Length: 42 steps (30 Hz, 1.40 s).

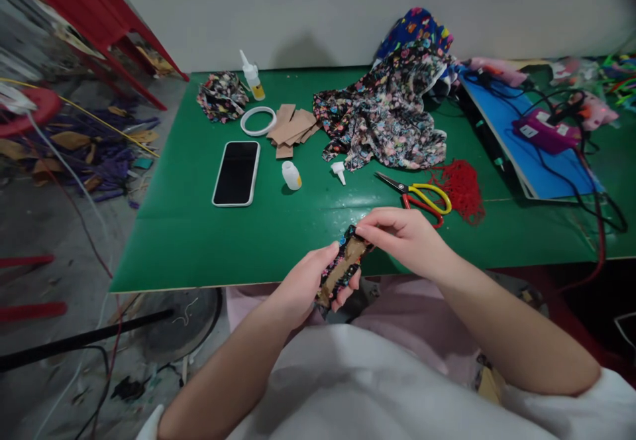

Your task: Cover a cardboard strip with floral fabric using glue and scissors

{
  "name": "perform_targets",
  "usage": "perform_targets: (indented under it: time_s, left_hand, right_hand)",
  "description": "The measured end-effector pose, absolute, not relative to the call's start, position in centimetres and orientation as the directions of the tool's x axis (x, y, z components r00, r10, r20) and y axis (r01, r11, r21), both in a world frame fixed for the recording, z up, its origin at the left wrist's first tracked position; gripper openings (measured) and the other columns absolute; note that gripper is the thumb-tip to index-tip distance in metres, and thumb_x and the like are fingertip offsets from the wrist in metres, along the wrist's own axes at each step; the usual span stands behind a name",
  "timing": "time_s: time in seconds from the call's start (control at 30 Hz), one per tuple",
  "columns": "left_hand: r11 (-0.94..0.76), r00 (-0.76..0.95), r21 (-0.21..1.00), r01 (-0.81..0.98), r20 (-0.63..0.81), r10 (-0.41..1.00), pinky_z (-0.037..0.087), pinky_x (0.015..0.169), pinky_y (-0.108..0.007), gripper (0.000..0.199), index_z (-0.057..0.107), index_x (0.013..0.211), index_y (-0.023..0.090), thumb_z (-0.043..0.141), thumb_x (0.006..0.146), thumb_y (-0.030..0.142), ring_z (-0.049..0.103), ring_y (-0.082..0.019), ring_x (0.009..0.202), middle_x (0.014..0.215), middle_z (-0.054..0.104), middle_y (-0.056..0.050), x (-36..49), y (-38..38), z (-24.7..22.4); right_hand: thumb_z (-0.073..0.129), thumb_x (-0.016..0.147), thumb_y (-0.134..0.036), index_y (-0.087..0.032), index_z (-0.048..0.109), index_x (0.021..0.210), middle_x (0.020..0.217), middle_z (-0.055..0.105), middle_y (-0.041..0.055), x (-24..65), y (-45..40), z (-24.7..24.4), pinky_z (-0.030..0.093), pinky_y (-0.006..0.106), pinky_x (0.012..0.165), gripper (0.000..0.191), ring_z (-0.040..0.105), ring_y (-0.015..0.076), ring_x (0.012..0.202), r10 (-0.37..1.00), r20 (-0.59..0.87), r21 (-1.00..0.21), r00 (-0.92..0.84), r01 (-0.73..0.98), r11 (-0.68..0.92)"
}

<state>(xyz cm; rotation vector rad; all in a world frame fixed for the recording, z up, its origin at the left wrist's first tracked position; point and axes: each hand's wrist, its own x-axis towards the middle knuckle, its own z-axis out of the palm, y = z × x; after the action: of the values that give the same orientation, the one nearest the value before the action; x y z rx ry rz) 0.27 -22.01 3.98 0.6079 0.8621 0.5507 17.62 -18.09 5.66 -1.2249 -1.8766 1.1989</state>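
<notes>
A small brown cardboard piece [342,266] with black floral fabric wrapped over its edges is held just past the table's front edge. My left hand [311,281] grips it from the left and below, fingers curled round to its right side. At its upper end my right hand [397,234] pinches the fabric between thumb and index finger. An uncapped white glue bottle [291,176] leans on the green table, and its nozzle cap [338,171] lies to the right. Scissors [417,195] with yellow and red handles lie beyond my right hand.
On the green table [173,241] are a phone [237,173], a white ring [258,121], cardboard strips [293,127], floral fabric [387,115], another glue bottle [254,81], red threads [460,191], and a blue folder [521,142] under a purple device [546,132] with cables.
</notes>
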Motion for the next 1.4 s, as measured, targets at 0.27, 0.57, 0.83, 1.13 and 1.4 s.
perform_targets:
  time_s: [0.27, 0.57, 0.83, 1.13, 1.4]
  left_hand:
    - [0.713, 0.518, 0.67, -0.206, -0.543, 0.66, 0.032, 0.038, -0.018, 0.045, 0.057, 0.07, 0.01, 0.038, 0.083, 0.049, 0.043, -0.006, 0.04, 0.06, 0.054, -0.003, 0.0, -22.1, 3.6]
    - [0.675, 0.474, 0.705, -0.218, -0.528, 0.705, 0.033, 0.037, -0.019, 0.041, 0.054, 0.071, 0.012, 0.039, 0.084, 0.048, 0.043, -0.006, 0.04, 0.06, 0.055, -0.002, -0.2, -22.0, 4.1]
    - [0.736, 0.483, 0.615, -0.282, -0.573, 0.663, 0.032, 0.036, -0.019, 0.041, 0.055, 0.076, 0.012, 0.04, 0.082, 0.049, 0.043, -0.007, 0.039, 0.06, 0.054, -0.002, 0.1, -22.1, 3.7]
    - [0.722, 0.469, 0.62, -0.308, -0.561, 0.682, 0.032, 0.036, -0.019, 0.042, 0.055, 0.074, 0.011, 0.039, 0.083, 0.049, 0.043, -0.007, 0.038, 0.058, 0.054, -0.002, 0.2, -22.3, 3.9]
    - [0.725, 0.433, 0.615, -0.311, -0.588, 0.684, 0.032, 0.035, -0.019, 0.04, 0.054, 0.073, 0.012, 0.042, 0.081, 0.05, 0.043, -0.007, 0.039, 0.059, 0.055, -0.002, 0.5, -22.5, 3.7]
  right_hand:
    - [0.053, 0.081, -0.031, -0.018, 0.067, 0.076, 0.071, 0.064, 0.0011, 17.5, -18.2, 5.0, 0.044, 0.022, 0.059, 0.019, 0.057, 0.0105, 0.065, 0.919, 0.058, -0.89, -0.389, 0.396, 0.224]
    - [0.054, 0.08, -0.026, -0.018, 0.065, 0.075, 0.072, 0.063, 0.0019, 17.7, -18.4, 4.9, 0.045, 0.023, 0.063, 0.014, 0.056, 0.0108, 0.068, 0.902, 0.186, -0.828, -0.39, 0.431, 0.357]
    - [0.055, 0.08, -0.029, -0.018, 0.065, 0.074, 0.073, 0.065, 0.0016, 17.7, -18.6, 4.2, 0.047, 0.023, 0.063, 0.016, 0.058, 0.0113, 0.069, 0.937, 0.109, -0.899, -0.331, 0.37, 0.235]
    - [0.056, 0.078, -0.024, -0.017, 0.064, 0.071, 0.069, 0.063, 0.0012, 16.8, -18.5, 5.3, 0.045, 0.022, 0.06, 0.012, 0.057, 0.0107, 0.065, 0.942, 0.171, -0.843, -0.288, 0.453, 0.292]
    - [0.052, 0.081, -0.025, -0.018, 0.065, 0.075, 0.072, 0.064, 0.0042, 16.9, -19.0, 4.3, 0.046, 0.027, 0.065, 0.016, 0.057, 0.0133, 0.07, 0.86, 0.386, -0.658, -0.335, 0.554, 0.511]
